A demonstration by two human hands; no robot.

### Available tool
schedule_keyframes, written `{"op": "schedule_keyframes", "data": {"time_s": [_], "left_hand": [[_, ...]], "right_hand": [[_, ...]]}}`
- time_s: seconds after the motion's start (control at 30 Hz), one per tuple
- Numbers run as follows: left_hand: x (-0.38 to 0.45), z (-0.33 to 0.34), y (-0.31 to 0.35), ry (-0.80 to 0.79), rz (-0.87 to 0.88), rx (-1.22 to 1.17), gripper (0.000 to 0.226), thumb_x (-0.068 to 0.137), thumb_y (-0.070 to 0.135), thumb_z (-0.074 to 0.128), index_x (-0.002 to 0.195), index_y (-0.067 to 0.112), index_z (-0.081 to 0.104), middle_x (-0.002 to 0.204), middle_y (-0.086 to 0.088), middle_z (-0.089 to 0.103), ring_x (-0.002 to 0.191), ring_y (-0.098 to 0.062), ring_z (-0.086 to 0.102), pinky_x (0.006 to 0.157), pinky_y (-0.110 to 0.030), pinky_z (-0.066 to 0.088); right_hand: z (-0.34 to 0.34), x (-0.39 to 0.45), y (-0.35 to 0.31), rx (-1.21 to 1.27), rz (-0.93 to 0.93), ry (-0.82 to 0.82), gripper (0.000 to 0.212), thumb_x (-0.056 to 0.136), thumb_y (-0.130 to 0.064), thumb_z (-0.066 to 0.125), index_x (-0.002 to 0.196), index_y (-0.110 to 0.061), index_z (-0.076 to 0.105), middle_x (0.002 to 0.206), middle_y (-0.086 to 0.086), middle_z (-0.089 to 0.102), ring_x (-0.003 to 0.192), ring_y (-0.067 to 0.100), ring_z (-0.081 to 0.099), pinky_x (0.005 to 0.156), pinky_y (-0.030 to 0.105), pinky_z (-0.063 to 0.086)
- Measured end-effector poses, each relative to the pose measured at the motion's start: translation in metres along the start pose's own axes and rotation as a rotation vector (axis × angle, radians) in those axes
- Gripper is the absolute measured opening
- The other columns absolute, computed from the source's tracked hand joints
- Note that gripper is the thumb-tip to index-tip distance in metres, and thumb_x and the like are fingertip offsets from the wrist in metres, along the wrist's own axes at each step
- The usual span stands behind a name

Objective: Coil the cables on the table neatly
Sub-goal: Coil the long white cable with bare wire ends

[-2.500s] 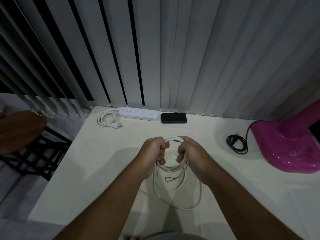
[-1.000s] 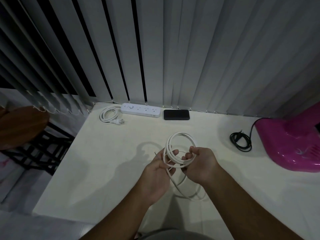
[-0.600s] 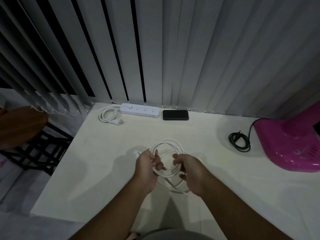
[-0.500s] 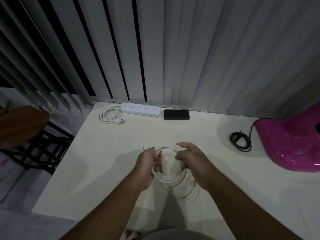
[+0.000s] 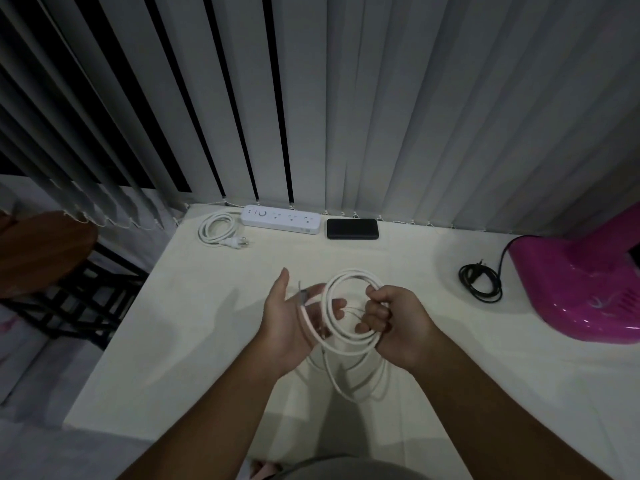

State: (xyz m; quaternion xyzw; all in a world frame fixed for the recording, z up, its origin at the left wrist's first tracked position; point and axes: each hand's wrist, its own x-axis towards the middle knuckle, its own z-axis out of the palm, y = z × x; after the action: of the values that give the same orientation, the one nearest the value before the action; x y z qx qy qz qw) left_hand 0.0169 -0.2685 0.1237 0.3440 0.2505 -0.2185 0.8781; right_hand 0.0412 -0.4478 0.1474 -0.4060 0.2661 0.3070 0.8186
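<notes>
Coiling white cable (image 5: 349, 308) above bench (image 5: 194, 341); right hand (image 5: 394, 327) holds loops in closed grip; left hand (image 5: 291, 317) open-palmed under free end; next: feed slack tail onto coil.

Three cables: white held (image 5: 349, 306), white coiled (image 5: 217, 229), black (image 5: 479, 283).

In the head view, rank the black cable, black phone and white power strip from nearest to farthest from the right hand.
From the right hand:
1. Black phone, at the table's far edge, straight ahead.
2. Black cable, coiled to the right; nearly tied with the phone.
3. White power strip, far edge, left of the phone.
</notes>
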Motion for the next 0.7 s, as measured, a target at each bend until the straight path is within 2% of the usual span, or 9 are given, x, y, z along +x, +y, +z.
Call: {"op": "schedule_keyframes", "data": {"time_s": [0.07, 0.17, 0.23, 0.3, 0.4, 0.5, 0.6, 0.7], "left_hand": [[-0.003, -0.002, -0.015, -0.017, -0.027, -0.043, 0.081, 0.089, 0.072, 0.038, 0.109, 0.000, 0.069, 0.106, -0.028, 0.069, 0.085, -0.035, 0.067, 0.080, -0.040, 0.047], [-0.009, 0.000, -0.038, -0.010, -0.018, -0.026, 0.065, 0.093, 0.060, 0.034, 0.118, 0.006, 0.061, 0.113, -0.022, 0.070, 0.090, -0.029, 0.066, 0.077, -0.039, 0.042], [-0.009, 0.003, -0.046, 0.041, 0.022, 0.119, 0.059, 0.097, 0.054, 0.031, 0.120, 0.010, 0.063, 0.121, -0.017, 0.070, 0.102, -0.027, 0.065, 0.080, -0.040, 0.042], [-0.006, 0.009, -0.047, 0.127, 0.055, 0.210, 0.060, 0.103, 0.053, 0.025, 0.122, 0.012, 0.065, 0.114, -0.012, 0.074, 0.104, -0.026, 0.066, 0.081, -0.038, 0.046], [0.002, 0.012, -0.043, 0.220, 0.113, 0.176, 0.055, 0.105, 0.050, 0.029, 0.124, 0.015, 0.068, 0.087, -0.006, 0.068, 0.079, -0.021, 0.064, 0.079, -0.035, 0.049], [0.008, 0.007, -0.041, 0.214, 0.114, 0.091, 0.052, 0.105, 0.048, 0.035, 0.125, 0.011, 0.066, 0.073, -0.003, 0.054, 0.066, -0.016, 0.054, 0.076, -0.034, 0.048], [0.012, 0.001, -0.039, 0.208, 0.107, 0.052, 0.049, 0.102, 0.051, 0.041, 0.118, 0.012, 0.065, 0.059, 0.003, 0.047, 0.055, -0.013, 0.050, 0.068, -0.029, 0.046], [0.014, -0.002, -0.032, 0.231, 0.136, 0.109, 0.046, 0.099, 0.055, 0.046, 0.102, 0.014, 0.067, 0.052, 0.006, 0.049, 0.046, -0.009, 0.046, 0.053, -0.024, 0.045]], "right_hand": [[-0.001, 0.002, -0.001, 0.116, -0.010, 0.030, 0.022, 0.088, -0.006, 0.043, 0.069, -0.016, 0.041, 0.050, -0.003, 0.025, 0.040, 0.014, 0.022, 0.049, 0.029, 0.038], [-0.001, 0.007, 0.000, 0.228, -0.040, 0.102, 0.025, 0.090, -0.006, 0.042, 0.068, -0.016, 0.038, 0.050, -0.001, 0.026, 0.044, 0.017, 0.025, 0.059, 0.032, 0.040], [0.000, 0.008, 0.006, 0.182, -0.068, 0.178, 0.023, 0.091, -0.005, 0.043, 0.070, -0.015, 0.041, 0.051, 0.001, 0.029, 0.049, 0.020, 0.031, 0.062, 0.033, 0.041], [0.002, 0.007, 0.017, 0.036, -0.079, 0.249, 0.022, 0.091, -0.006, 0.045, 0.072, -0.016, 0.044, 0.051, 0.001, 0.035, 0.053, 0.020, 0.038, 0.060, 0.033, 0.038], [0.004, 0.004, 0.033, -0.143, -0.075, 0.270, 0.022, 0.089, -0.008, 0.046, 0.070, -0.020, 0.045, 0.052, -0.002, 0.040, 0.058, 0.018, 0.044, 0.065, 0.035, 0.035], [0.004, 0.003, 0.038, -0.217, -0.078, 0.272, 0.019, 0.091, -0.010, 0.047, 0.074, -0.020, 0.049, 0.061, -0.001, 0.046, 0.066, 0.018, 0.048, 0.070, 0.037, 0.035], [0.005, 0.002, 0.038, -0.333, -0.077, 0.261, 0.011, 0.092, -0.013, 0.052, 0.090, -0.018, 0.062, 0.075, 0.002, 0.054, 0.072, 0.018, 0.052, 0.073, 0.035, 0.039], [0.005, 0.002, 0.030, -0.460, -0.182, 0.189, 0.032, 0.086, -0.003, 0.055, 0.115, -0.015, 0.063, 0.083, 0.006, 0.061, 0.077, 0.019, 0.057, 0.074, 0.035, 0.046]]}}
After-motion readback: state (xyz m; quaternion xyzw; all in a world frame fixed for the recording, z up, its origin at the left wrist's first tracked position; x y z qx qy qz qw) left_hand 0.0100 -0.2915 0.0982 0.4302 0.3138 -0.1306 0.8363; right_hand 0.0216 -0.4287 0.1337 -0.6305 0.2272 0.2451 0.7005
